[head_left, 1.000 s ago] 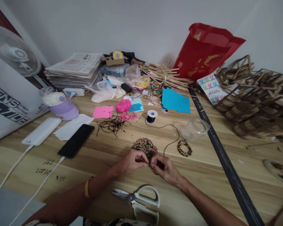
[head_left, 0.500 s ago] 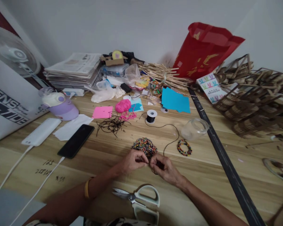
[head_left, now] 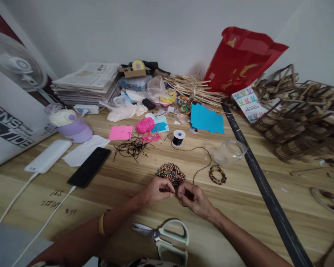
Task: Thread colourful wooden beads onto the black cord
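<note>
My left hand point(head_left: 158, 191) is closed in a pinch over the front edge of a heap of small multicoloured beads point(head_left: 170, 173). What its fingertips hold is too small to make out. Facing it, almost fingertip to fingertip, my right hand point(head_left: 195, 198) pinches a thin black cord point(head_left: 205, 148). That cord runs from a white-ended spool point(head_left: 179, 138) to behind my right hand, and a bit of it shows beneath the fingers. A beaded bracelet point(head_left: 218, 174) lies to the right. Nearer my body rest scissors point(head_left: 167, 235) with pale handles, blades pointing left.
A clear glass jar point(head_left: 230, 152) lies right of the spool. Cut black cords point(head_left: 132, 146), pink yarn point(head_left: 145, 125) and a phone point(head_left: 89, 167) are on the left. Blue paper point(head_left: 207, 118) lies behind. Small woven baskets point(head_left: 300, 122) crowd the right side.
</note>
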`<action>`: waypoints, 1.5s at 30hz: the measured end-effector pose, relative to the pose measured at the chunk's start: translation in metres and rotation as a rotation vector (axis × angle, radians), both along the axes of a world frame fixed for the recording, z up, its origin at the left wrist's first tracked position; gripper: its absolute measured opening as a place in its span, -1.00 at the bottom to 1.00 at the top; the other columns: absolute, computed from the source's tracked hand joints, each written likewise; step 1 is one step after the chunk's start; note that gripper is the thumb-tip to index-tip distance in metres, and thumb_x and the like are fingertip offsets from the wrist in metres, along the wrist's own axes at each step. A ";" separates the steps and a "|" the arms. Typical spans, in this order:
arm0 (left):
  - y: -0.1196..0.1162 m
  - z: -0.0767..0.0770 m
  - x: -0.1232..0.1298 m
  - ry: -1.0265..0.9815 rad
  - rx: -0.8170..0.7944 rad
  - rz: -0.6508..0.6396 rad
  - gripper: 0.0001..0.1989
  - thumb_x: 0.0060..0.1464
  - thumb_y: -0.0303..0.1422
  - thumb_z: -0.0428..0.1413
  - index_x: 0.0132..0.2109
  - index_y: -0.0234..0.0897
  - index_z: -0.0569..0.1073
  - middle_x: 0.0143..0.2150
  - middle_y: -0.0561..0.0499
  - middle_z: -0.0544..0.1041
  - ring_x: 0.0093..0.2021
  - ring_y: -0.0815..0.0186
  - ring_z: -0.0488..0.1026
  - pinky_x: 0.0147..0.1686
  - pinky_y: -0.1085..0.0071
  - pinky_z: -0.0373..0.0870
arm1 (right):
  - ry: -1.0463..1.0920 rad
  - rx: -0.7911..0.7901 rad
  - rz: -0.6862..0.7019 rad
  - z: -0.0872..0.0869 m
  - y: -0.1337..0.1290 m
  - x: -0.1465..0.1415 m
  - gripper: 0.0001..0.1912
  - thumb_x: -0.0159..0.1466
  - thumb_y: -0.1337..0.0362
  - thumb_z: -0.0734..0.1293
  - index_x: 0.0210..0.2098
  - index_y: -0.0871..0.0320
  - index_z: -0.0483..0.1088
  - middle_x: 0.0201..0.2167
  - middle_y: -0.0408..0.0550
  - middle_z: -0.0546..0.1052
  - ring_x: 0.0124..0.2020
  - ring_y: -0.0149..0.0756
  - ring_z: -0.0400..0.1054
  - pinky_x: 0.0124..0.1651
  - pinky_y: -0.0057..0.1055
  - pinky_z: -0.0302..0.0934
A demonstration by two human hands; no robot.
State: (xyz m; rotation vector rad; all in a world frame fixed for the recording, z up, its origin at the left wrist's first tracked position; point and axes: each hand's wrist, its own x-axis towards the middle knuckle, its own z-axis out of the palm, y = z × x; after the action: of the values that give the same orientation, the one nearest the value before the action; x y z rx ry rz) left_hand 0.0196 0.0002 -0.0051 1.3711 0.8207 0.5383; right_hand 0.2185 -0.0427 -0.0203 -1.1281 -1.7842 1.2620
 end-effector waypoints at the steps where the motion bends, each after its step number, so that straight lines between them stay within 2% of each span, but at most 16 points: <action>1: 0.000 0.000 0.000 -0.002 0.002 -0.001 -0.87 -0.15 -0.43 0.23 -0.40 -0.43 0.49 -0.43 -0.03 0.52 -0.41 0.39 0.42 -0.33 0.50 0.31 | -0.001 0.003 0.000 0.000 0.000 0.000 -0.85 0.29 0.27 0.24 -0.40 0.17 0.29 -0.53 -0.19 0.29 -0.52 -0.45 0.14 -0.46 -0.53 0.06; 18: -0.001 -0.004 0.001 -0.004 0.040 -0.004 -0.92 -0.15 -0.49 0.20 -0.40 -0.42 0.50 -0.44 0.00 0.53 -0.43 0.41 0.42 -0.36 0.53 0.32 | -0.021 0.019 0.015 0.000 0.000 0.000 -0.88 0.28 0.31 0.25 -0.39 0.17 0.30 -0.52 -0.18 0.32 -0.49 -0.44 0.17 -0.44 -0.52 0.08; 28: -0.001 -0.004 0.002 0.014 0.055 -0.009 -0.94 -0.14 -0.52 0.18 -0.40 -0.42 0.51 -0.44 0.00 0.54 -0.44 0.41 0.43 -0.37 0.53 0.32 | -0.035 0.047 0.044 0.010 0.001 -0.001 -0.87 0.27 0.29 0.27 -0.40 0.18 0.34 -0.50 -0.15 0.35 -0.44 -0.40 0.22 -0.39 -0.49 0.10; 37: 0.000 -0.009 0.001 -0.013 0.041 -0.007 -0.90 -0.16 -0.48 0.22 -0.40 -0.42 0.49 -0.44 -0.01 0.54 -0.44 0.40 0.43 -0.37 0.51 0.32 | -0.010 -0.009 0.034 0.004 0.001 0.000 -0.86 0.28 0.24 0.28 -0.35 0.18 0.34 -0.51 -0.17 0.35 -0.47 -0.41 0.21 -0.40 -0.50 0.11; 45: 0.000 -0.009 0.001 -0.016 0.037 0.000 -0.90 -0.15 -0.45 0.22 -0.41 -0.42 0.48 -0.45 -0.01 0.53 -0.45 0.41 0.42 -0.38 0.51 0.32 | -0.028 0.019 0.037 0.005 0.002 0.000 -0.85 0.28 0.25 0.28 -0.37 0.19 0.36 -0.50 -0.15 0.37 -0.45 -0.41 0.23 -0.38 -0.50 0.12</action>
State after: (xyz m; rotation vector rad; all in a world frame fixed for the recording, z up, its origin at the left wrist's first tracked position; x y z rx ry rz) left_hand 0.0210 0.0004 -0.0137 1.3989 0.8018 0.5660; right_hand 0.2186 -0.0407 -0.0152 -1.1122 -1.8415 1.2543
